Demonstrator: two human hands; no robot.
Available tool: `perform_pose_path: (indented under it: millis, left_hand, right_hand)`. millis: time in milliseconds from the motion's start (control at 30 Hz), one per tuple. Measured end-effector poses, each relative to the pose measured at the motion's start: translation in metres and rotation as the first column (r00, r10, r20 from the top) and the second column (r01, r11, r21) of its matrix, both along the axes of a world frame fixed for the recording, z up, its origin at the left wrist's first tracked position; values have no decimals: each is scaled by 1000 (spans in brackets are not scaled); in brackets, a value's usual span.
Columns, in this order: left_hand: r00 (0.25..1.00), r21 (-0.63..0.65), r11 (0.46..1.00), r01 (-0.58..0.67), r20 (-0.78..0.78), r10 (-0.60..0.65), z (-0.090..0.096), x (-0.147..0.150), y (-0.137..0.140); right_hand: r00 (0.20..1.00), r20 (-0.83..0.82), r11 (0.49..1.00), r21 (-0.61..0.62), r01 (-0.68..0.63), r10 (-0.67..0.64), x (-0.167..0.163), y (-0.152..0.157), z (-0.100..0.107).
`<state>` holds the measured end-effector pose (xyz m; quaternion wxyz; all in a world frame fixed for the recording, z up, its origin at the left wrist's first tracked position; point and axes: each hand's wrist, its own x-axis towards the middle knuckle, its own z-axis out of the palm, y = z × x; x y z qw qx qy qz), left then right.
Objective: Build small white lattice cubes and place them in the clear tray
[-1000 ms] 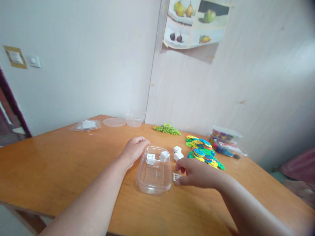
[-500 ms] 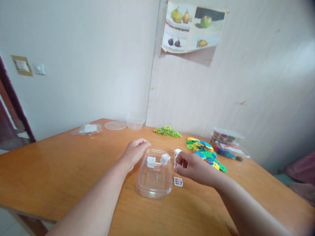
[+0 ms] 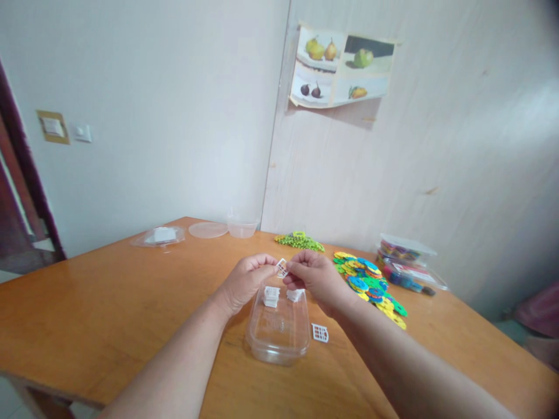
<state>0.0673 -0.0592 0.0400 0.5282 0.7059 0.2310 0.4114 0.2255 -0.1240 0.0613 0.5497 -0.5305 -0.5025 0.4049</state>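
Above the far end of a clear plastic container (image 3: 279,331), my left hand (image 3: 247,279) and my right hand (image 3: 317,279) meet at a small white lattice piece (image 3: 282,267), shaped like a toy window frame. Fingertips of both hands pinch it from either side. Inside the container lie two stacks of similar white pieces, a left stack (image 3: 271,297) and a right stack (image 3: 295,295) partly covered by my right hand. One loose white lattice piece (image 3: 320,333) rests on the table right of the container.
Colourful notched discs (image 3: 369,285) are heaped to the right, with a pile of green pieces (image 3: 299,240) farther back. Clear boxes (image 3: 410,270) stand at the far right of the wooden table (image 3: 131,308). A clear tub (image 3: 243,226), a round lid (image 3: 208,230) and a rectangular lid (image 3: 159,235) sit along the back.
My right hand has moved left from beside the container, bringing a white lattice piece up to my left hand. Both hands now pinch it. The view has tilted slightly upward.
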Motion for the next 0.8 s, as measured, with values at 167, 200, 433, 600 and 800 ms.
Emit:
perform_pose_path:
  millis: [167,200,433,600,800]
  left_hand:
    - [998,-25,998,-55,12,56,-4,0,5]
    - [998,-34,998,-60,5,61,-6,1,7]
    - [998,-19,999,-50,-24,49,-9,2,8]
    - [998,-10,999,-34,44,35,-5,2,6]
    - [997,-53,998,-39,69,43,-4,0,8]
  right_hand:
    - [994,113,1000,-4,-3,4,-1,2,-8]
    - [976,216,999,33,4,-11,0,1,-8]
    - [574,783,937,341,-73,-240,9,1,0]
    - [553,781,919,389,-67,-290,6,2,0]
    - [474,802,867,478,-142,-365,6,-1,-6]
